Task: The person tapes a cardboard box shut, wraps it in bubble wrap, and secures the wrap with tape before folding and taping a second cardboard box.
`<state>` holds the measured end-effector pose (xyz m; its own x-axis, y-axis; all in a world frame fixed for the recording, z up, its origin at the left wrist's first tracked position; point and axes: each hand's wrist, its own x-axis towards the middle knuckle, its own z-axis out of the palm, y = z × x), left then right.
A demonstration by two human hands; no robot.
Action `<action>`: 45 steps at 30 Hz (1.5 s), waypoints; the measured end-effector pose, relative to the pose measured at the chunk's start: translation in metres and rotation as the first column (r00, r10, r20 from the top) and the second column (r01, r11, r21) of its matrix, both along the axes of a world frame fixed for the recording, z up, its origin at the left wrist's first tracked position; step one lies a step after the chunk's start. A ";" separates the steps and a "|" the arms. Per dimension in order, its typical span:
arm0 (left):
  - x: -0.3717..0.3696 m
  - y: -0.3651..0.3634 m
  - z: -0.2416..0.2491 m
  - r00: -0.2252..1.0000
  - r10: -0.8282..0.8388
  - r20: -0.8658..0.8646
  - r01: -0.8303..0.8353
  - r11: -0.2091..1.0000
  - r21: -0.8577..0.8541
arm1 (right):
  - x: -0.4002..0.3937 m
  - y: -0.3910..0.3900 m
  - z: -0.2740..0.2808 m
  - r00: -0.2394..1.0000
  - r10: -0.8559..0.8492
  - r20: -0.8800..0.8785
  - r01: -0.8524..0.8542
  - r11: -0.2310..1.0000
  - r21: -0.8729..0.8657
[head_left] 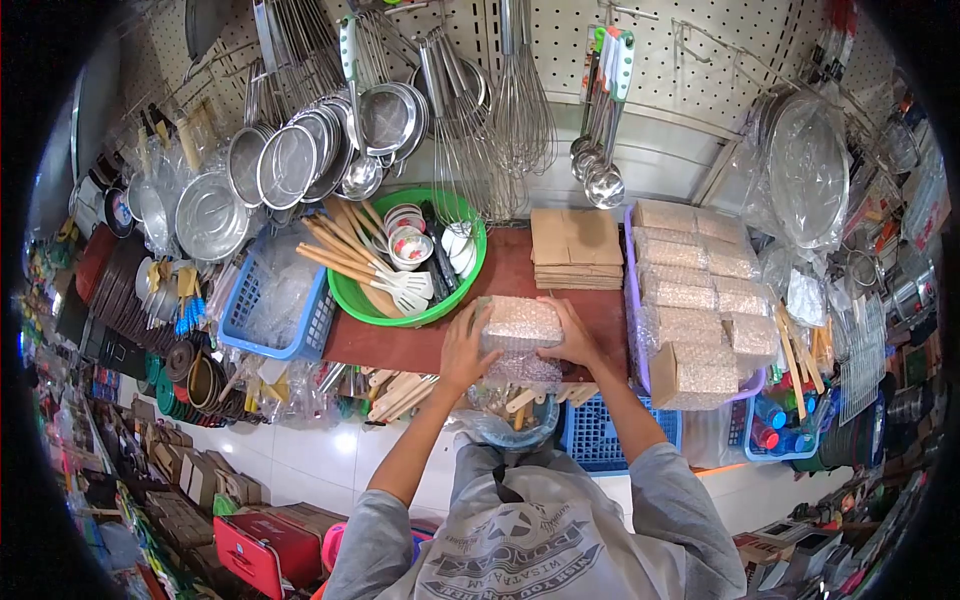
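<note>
A cardboard box (522,320) is between my two hands at the front edge of the reddish-brown shelf (385,347). Bubble wrap (522,368) covers the box and hangs loose below it, over the shelf edge. My left hand (466,345) is curved against the box's left side. On the right side, my right hand (573,335) presses with its fingers on the top edge and its thumb in front. Behind the box lies a stack of flat, folded brown cardboard boxes (577,250). To the right, a purple basket (640,345) holds several bubble-wrapped boxes (692,290).
A green basin (345,300) with wooden utensils, white slotted turners and small bowls stands at the left. Beside it is a blue basket (262,345) with clear plastic. Strainers (290,165), whisks (515,120) and ladles (604,185) hang above. Blue crates (610,440) sit below.
</note>
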<state>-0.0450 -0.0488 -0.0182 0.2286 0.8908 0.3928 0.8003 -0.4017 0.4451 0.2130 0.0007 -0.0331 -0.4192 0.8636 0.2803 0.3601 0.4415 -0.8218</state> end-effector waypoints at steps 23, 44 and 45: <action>0.053 -0.018 0.014 0.087 0.402 0.912 0.692 0.634 -0.345 | -0.004 -0.067 0.103 0.924 -0.381 -0.022 0.378 0.906 0.189; 0.103 -0.048 0.040 -0.303 0.326 0.895 0.773 0.633 0.031 | -0.017 -0.124 0.097 0.775 -0.482 -0.409 0.407 0.875 -0.260; 0.105 -0.047 0.039 -0.239 0.315 0.919 0.764 0.644 -0.022 | -0.019 -0.124 0.094 0.745 -0.492 -0.450 0.400 0.870 -0.289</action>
<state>0.0600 -0.0962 0.0203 0.3910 0.9197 0.0354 -0.7649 0.3033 0.5683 0.1943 -0.1228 0.0614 0.1823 0.9675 0.1755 0.0058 0.1774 -0.9841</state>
